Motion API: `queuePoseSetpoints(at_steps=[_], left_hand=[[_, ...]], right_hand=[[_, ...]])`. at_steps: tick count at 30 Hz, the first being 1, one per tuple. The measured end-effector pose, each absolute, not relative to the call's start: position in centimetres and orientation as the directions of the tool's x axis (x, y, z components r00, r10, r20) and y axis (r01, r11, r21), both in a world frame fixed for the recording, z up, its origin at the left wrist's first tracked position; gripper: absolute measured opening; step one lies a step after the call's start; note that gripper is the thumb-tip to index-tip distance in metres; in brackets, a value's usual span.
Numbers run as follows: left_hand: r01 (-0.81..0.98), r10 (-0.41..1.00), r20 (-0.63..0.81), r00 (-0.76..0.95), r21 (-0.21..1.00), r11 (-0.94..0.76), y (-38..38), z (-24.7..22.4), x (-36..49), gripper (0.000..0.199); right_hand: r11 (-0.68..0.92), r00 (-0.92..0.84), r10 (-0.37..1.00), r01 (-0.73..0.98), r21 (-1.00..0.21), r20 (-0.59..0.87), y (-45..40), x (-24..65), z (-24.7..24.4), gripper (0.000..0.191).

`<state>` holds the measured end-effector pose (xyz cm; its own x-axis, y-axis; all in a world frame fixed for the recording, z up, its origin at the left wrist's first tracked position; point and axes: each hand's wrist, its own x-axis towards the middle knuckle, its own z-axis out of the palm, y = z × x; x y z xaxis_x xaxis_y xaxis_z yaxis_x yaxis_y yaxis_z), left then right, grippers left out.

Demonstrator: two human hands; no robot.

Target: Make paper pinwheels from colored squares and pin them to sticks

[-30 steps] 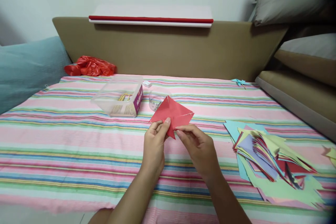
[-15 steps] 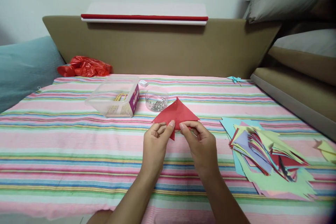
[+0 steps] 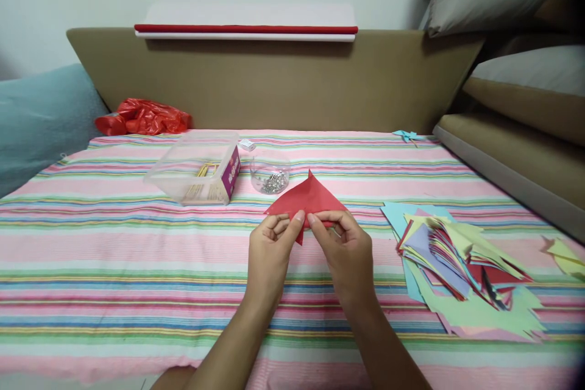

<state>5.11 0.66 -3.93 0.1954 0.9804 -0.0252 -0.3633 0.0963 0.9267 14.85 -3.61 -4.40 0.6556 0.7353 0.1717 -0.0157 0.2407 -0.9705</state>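
Paper (image 3: 315, 194), red and bent to a raised point, sits between two hands above a striped cloth (image 3: 137, 244).
The left hand (image 3: 269, 247) has its grip closed on the sheet's near left part, thumb on top; the right hand (image 3: 350, 250) pinches the near edge just beside it, the thumbs close together and a red tip hanging below them. Beyond the paper stands a round clear dish (image 3: 269, 164) with small metal pieces (image 3: 275, 183), left of it a clear tub (image 3: 231, 172) holding yellowish sticks (image 3: 200, 180); to the right lies a loose pile of coloured sheets (image 3: 457, 268).
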Motion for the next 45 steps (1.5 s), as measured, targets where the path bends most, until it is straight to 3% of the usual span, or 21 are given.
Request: queuePoseSetpoints(at_steps=[5,11,13,16,18,22,29,34,38,45], left_hand=[[-0.330,0.979,0.005,0.203,0.942,0.063,0.6,-3.9,5.2,0.024],[-0.284,0.975,0.080,0.205,0.959,-0.019,1.3,-3.8,4.7,0.022],[-0.214,0.965,0.117,0.236,0.975,-0.066,1.4,-3.5,4.4,0.025],[-0.066,0.939,0.206,0.275,0.979,-0.195,1.5,-3.2,4.0,0.025],[0.040,0.912,0.276,0.305,0.953,-0.301,1.5,-3.2,3.8,0.021],[0.089,0.860,0.336,0.383,0.914,-0.396,1.5,-3.3,3.6,0.016],[-0.028,0.855,0.265,0.445,0.959,-0.283,1.4,-3.0,3.8,0.020],[-0.195,0.895,0.130,0.427,0.980,-0.049,1.2,-2.5,4.1,0.054],[-0.305,0.910,0.049,0.412,0.948,0.086,0.5,-2.6,4.8,0.040],[-0.418,0.975,0.047,0.219,0.907,0.051,-0.5,-3.1,6.0,0.030]], right_hand=[[0.252,0.646,0.735,0.026,-0.967,0.208,-3.5,14.4,-4.3,0.017],[0.384,0.782,0.619,-0.214,-0.898,0.079,-3.5,15.9,-3.6,0.036],[0.310,0.704,0.708,-0.251,-0.917,0.046,-3.8,17.3,-3.2,0.036],[0.154,0.426,0.904,-0.248,-0.956,0.035,-4.5,19.0,-2.9,0.036],[0.105,0.308,0.950,-0.200,-0.974,0.039,-4.9,19.5,-2.9,0.034],[0.030,0.280,0.960,-0.052,-0.998,0.015,-5.0,19.4,-3.0,0.032],[0.000,0.322,0.947,-0.033,-0.999,-0.011,-4.9,19.1,-3.2,0.025],[0.160,0.498,0.867,-0.310,-0.937,-0.017,-4.1,17.9,-3.6,0.025],[0.262,0.503,0.864,-0.471,-0.842,-0.012,-3.7,16.3,-3.3,0.023],[0.257,0.470,0.883,-0.463,-0.848,0.011,-3.6,14.3,-3.7,0.025]])
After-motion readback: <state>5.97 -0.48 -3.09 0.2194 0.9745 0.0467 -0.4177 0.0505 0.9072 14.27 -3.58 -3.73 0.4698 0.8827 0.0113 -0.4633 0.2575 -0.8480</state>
